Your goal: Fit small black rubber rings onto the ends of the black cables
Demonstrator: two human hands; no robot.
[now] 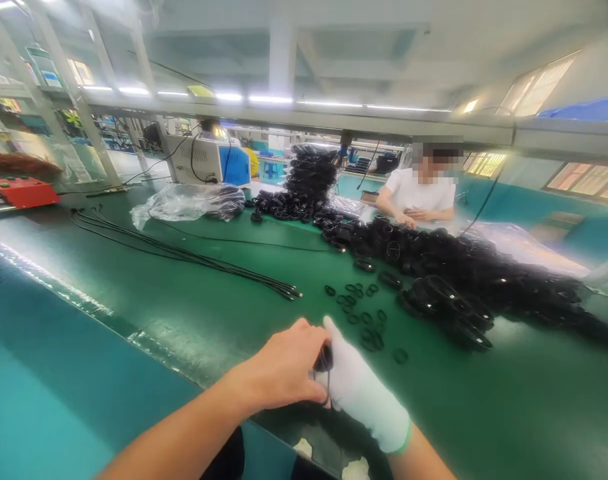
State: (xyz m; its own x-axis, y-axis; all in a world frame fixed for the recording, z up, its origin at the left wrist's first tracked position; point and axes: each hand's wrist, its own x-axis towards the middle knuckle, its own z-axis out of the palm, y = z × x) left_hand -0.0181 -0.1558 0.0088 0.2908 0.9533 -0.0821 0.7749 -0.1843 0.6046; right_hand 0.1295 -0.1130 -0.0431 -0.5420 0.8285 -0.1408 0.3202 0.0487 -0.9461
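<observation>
My bare left hand (289,363) is closed around one side of a small coil of black cable (325,359) at the bench's near edge. From the other side my right hand (367,387), in a white glove with a green cuff, grips the same coil. Fingers hide most of the coil, and a thin black loop shows below it. Just beyond my hands, several small black rings (367,319) lie scattered on the green bench top (264,320). To the left, a bundle of straight black cables (199,257) stretches out, its metal plugs pointing toward my hands.
A long heap of coiled black cables (464,267) covers the right and back. A co-worker (421,190) sits behind it. Further left are a clear plastic bag (179,203), a grey and blue machine (209,160) and a red control box (24,192). A metal beam (304,120) crosses above.
</observation>
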